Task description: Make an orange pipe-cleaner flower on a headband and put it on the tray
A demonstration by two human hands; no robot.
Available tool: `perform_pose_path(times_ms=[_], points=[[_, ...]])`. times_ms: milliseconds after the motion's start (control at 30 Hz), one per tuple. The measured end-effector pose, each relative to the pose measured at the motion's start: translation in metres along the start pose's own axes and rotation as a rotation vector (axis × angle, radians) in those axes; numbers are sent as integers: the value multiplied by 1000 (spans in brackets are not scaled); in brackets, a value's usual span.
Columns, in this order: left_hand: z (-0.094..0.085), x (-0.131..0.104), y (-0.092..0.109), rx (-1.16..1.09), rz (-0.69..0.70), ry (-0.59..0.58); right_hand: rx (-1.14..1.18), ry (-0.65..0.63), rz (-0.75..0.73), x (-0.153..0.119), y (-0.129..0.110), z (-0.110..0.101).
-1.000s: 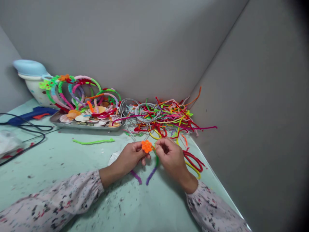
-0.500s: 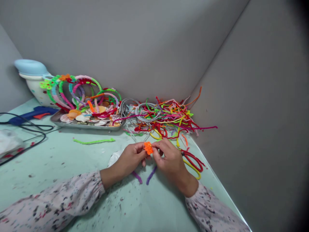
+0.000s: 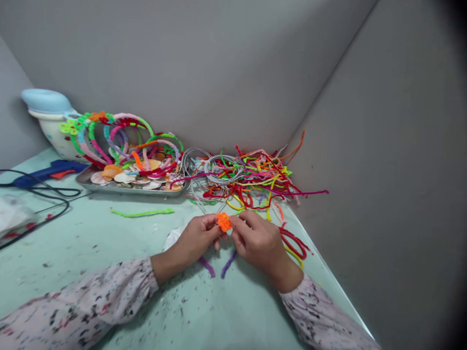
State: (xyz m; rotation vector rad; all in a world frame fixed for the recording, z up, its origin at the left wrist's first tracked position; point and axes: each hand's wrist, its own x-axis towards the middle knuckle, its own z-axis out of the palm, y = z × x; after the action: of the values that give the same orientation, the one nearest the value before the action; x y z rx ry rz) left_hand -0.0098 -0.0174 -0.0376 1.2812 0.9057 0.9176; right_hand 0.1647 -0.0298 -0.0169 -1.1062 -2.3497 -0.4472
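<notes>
Orange flower (image 3: 224,222): above the surface (image 3: 109,238), between the hands | left hand (image 3: 197,239): fingers pinching its edge | right hand (image 3: 261,241): fingers bent at its other side, pinch unclear from here | just now: flower turns more face-on, adjustment seemingly unfinished

A blue-lidded container (image 3: 55,135) stands near a metal tray (image 3: 127,190).

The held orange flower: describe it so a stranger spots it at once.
Above the pale green tabletop, find the left hand. Its fingers hold the small orange flower, whereas the other orange flower sits atop the hoops.
</notes>
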Motion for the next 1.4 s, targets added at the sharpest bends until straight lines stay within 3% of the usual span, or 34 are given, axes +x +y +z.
perform_pose_path(times_ms=[167,400,733,967,1200,1400], points=[[-1,0,-2,-14,9,5,-2,8,-5,1,0,-3],[-1,0,-2,13,20,22,176,94,89,3,0,-1],[-1,-1,-4,65,55,10,237,35,33,1,2,2],[-1,-1,-3,82,58,5,370,113,94,5,1,0],[-1,-2,-1,88,65,-7,390,18,39,4,2,-2],[0,-2,-2,72,56,-3,372,33,64,2,5,0]])
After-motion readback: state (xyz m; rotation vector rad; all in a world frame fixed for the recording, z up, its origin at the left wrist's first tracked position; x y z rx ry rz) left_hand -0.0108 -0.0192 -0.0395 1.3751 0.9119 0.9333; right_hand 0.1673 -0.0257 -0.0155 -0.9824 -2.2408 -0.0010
